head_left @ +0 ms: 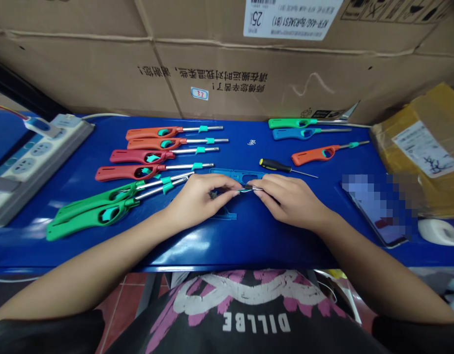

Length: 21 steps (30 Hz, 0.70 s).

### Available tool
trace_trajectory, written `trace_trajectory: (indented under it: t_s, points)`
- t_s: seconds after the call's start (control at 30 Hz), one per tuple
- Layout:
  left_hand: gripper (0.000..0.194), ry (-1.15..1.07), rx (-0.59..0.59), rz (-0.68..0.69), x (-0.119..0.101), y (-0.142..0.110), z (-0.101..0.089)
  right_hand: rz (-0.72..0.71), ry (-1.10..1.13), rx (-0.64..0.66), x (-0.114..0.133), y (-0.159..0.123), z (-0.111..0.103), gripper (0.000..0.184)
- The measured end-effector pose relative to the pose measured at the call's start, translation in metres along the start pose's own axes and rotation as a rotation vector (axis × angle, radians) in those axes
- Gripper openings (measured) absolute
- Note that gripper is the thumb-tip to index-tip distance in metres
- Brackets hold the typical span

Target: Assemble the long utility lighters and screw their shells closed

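Between my two hands is a small dark part with a thin pale wire [246, 189], too small to make out fully. My left hand [204, 194] pinches its left end between thumb and fingers. On its right end, the fingertips of my right hand [291, 199] are closed. Just behind them lies a blue lighter casing half [236, 174], partly covered by my fingers. Another blue casing piece [227, 215] shows below my left hand, mostly hidden by it. A black and yellow screwdriver [276, 165] lies behind my right hand.
Several long-necked gas lighters, including a red one [127, 172] and a green one [86, 223], lie left; three more, one orange [311, 155], lie back right. Small screws or pins [251, 142] sit mid-table. A phone [374, 211], mouse [439, 232], power strip [38, 157] and cartons [219, 59] border the space.
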<state>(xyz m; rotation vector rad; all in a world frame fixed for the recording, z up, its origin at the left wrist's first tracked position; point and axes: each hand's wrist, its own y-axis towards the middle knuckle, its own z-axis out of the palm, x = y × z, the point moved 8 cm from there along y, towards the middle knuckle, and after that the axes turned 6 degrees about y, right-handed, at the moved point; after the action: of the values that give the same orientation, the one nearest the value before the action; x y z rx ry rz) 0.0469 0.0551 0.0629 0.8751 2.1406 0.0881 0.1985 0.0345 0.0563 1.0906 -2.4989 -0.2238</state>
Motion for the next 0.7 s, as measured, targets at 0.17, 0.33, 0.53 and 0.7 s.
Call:
trace_trajectory:
  t_s: [0.17,0.33,0.53,0.7]
  points:
    - [0.015,-0.279,0.122,-0.268,0.016,0.002,0.008,-0.002,0.049,0.017,0.003,0.002,-0.001,0.031]
    - [0.017,-0.541,0.188,-0.363,0.025,-0.001,0.019,0.030,0.103,0.063,0.006,0.002,0.003,0.032]
    - [0.034,-0.632,0.196,-0.396,0.020,-0.002,0.022,0.062,0.109,0.098,0.011,0.003,0.008,0.032]
    - [0.023,-0.407,0.063,-0.219,0.001,-0.001,0.010,0.030,0.152,-0.006,0.013,0.006,0.002,0.039]
